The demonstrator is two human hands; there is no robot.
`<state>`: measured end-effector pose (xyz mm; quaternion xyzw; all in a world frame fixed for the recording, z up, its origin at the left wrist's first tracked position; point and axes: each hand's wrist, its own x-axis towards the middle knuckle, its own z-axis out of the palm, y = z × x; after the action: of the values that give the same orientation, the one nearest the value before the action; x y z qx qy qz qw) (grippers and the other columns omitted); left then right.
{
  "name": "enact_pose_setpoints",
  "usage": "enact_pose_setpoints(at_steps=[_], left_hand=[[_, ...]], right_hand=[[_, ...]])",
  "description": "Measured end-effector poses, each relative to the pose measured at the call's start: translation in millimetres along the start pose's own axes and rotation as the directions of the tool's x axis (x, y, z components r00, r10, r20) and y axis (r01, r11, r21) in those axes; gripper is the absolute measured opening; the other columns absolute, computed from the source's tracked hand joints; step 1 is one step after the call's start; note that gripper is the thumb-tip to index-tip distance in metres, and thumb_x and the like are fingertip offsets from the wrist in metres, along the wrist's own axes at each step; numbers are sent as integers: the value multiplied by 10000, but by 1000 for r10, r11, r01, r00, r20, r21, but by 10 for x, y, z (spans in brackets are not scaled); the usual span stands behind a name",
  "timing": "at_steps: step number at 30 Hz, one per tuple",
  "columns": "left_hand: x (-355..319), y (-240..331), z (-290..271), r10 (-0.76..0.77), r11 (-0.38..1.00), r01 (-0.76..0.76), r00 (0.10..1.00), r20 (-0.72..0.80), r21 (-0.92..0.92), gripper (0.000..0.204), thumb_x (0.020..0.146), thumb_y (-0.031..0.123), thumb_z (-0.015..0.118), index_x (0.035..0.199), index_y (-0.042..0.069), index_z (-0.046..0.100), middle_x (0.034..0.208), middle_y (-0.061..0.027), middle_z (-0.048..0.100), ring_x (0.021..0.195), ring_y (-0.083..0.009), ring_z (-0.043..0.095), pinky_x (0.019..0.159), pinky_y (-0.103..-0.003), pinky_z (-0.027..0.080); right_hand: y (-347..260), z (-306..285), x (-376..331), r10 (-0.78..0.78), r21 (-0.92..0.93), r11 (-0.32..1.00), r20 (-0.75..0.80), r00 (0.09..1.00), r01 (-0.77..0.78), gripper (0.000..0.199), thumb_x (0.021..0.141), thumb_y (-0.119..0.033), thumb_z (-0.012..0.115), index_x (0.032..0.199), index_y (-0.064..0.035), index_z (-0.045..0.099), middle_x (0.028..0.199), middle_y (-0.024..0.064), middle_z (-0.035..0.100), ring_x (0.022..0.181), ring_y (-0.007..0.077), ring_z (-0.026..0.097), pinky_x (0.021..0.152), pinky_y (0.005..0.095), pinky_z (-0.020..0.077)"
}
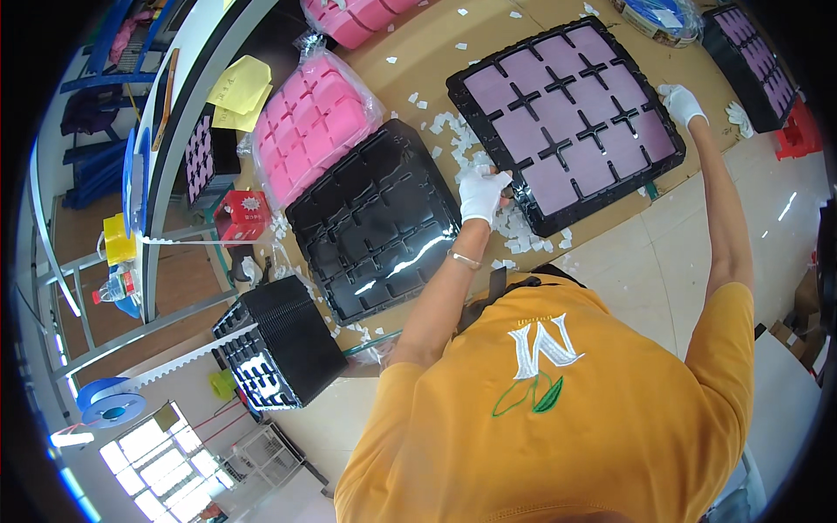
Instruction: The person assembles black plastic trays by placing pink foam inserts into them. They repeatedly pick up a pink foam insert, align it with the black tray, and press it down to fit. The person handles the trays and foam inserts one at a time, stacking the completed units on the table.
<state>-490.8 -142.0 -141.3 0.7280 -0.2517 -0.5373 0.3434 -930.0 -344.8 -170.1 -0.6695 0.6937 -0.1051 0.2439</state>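
Note:
A square black plastic tray (460, 80) with cross-shaped dividers lies in front of me, its compartments filled with flat lilac pieces (558, 118). At its near-left edge is my left hand (485, 193), in a white glove with some fingertips bare, its fingers closed on the rim. My right hand (683, 105), gloved too, is by the right edge with its fingers stretched toward the rim; whether they touch it is hard to make out. White paper scraps (449, 135) lie around the left hand and under the tray's edge. Left of it rests another black tray (375, 227), glossy and without lilac pieces.
Pink moulded trays in clear plastic (314, 126) lie at the back left. A stack of black trays (283, 340) stands at the near left, near a red box (241, 216). At the far right are a black tray with lilac pieces (750, 65), a loose white glove (739, 119) and a tape roll (658, 19).

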Motion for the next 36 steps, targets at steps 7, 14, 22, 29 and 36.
enact_pose_setpoints(at_steps=[7, 14, 22, 29, 36], left_hand=[[-58, -185, -7, -40, 992, 58, 988, 152, -117, 353, 782, 118, 743, 1036, -76, 593, 790, -84, 614, 602, -175, 607, 471, -280, 504], [139, -300, -80, 15, 973, 34, 978, 209, -229, 228, 774, 94, 733, 889, -33, 583, 720, -91, 587, 492, -149, 559, 394, -275, 445], [-797, 203, -742, 553, 830, -524, 819, -152, 191, 387, 757, 244, 705, 1034, -11, 617, 935, -161, 628, 850, -243, 651, 773, -333, 509], [-905, 516, -4015, 601, 599, -707, 88, -795, 375, 370, 834, 60, 622, 1181, -5, 510, 1141, -165, 594, 924, -245, 589, 853, -348, 464], [-209, 952, -5324, 681, 633, -766, 481, -552, 112, 286, 831, 102, 647, 1087, -12, 591, 959, -86, 651, 808, -125, 594, 704, -276, 465]], right_hand=[[-209, -235, -159, -185, -416, 879, 158, 970, 235, 178, 833, -138, 578, 949, -30, 660, 982, 213, 649, 885, 413, 606, 793, 420, 491], [-191, 30, 260, -307, -631, 685, 205, 930, 365, 201, 799, -134, 517, 836, 1, 660, 908, 241, 643, 869, 415, 614, 788, 469, 492], [1253, 391, 820, -245, -514, 850, -189, 951, 116, 401, 874, -174, 456, 1237, -49, 569, 1072, 250, 623, 979, 407, 597, 875, 457, 461], [-848, 533, -537, -437, -208, 899, -344, 831, 386, 420, 830, -10, 470, 1242, -23, 551, 1093, 174, 588, 989, 313, 587, 881, 362, 453], [-4277, 1312, -1482, -832, -214, 541, -280, 479, 813, 299, 867, -79, 553, 1163, -48, 588, 1053, 184, 601, 904, 367, 580, 822, 390, 471]])
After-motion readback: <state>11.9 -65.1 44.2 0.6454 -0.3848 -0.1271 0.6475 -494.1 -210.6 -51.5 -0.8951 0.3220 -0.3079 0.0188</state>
